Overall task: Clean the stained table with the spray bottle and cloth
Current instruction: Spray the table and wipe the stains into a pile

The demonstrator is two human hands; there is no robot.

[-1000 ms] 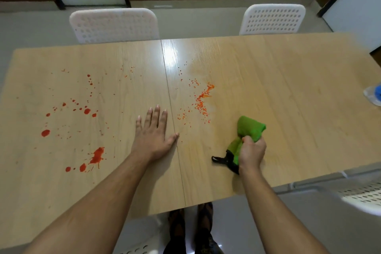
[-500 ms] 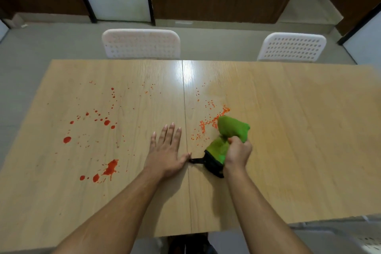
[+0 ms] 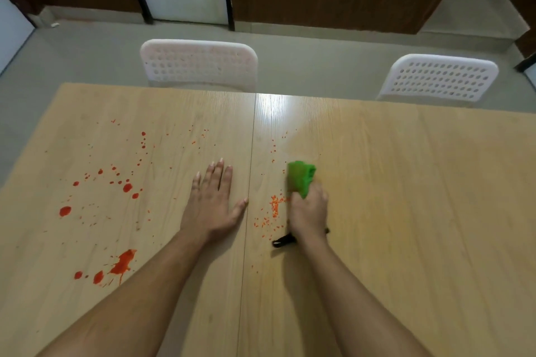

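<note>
Two hands on the light wood-grain laminate surface (image 3: 406, 211). Right hand (image 3: 309, 211) is fisted around a bunched bright-green cloth (image 3: 300, 178); fingers fully curled, cloth pokes out the far side of the fist and presses on the surface. Black strap or tag (image 3: 284, 242) trails out the near side of the fist, lying flat.

Key relation: the nearest cluster of small orange-red specks (image 3: 274, 207) sits just left of the right hand's knuckles, touching-close, between that hand and the centre seam (image 3: 251, 182). Cloth's long axis runs near-to-far, so the cluster lies off its left flank, not under it. My read: next stroke needs a sideways sweep left and slightly near, not another push away.

Left hand (image 3: 213, 203) is flat, palm down, fingers spread and extended, holding nothing; thumb tip reaches almost to the seam. Looks like bracing. It sits between the right hand and the big red splatters (image 3: 121, 265) on the left panel, so it will have to move before the cloth goes there.

Stain state: right panel has only fine specks; the strip right of the cloth looks clean. Left panel is untouched, with several round drops (image 3: 65, 211) and one large smear near the near-left. Judgement: well under half done.

Spray bottle not in view. Two white perforated plastic chairs (image 3: 198, 65) at the far edge.
</note>
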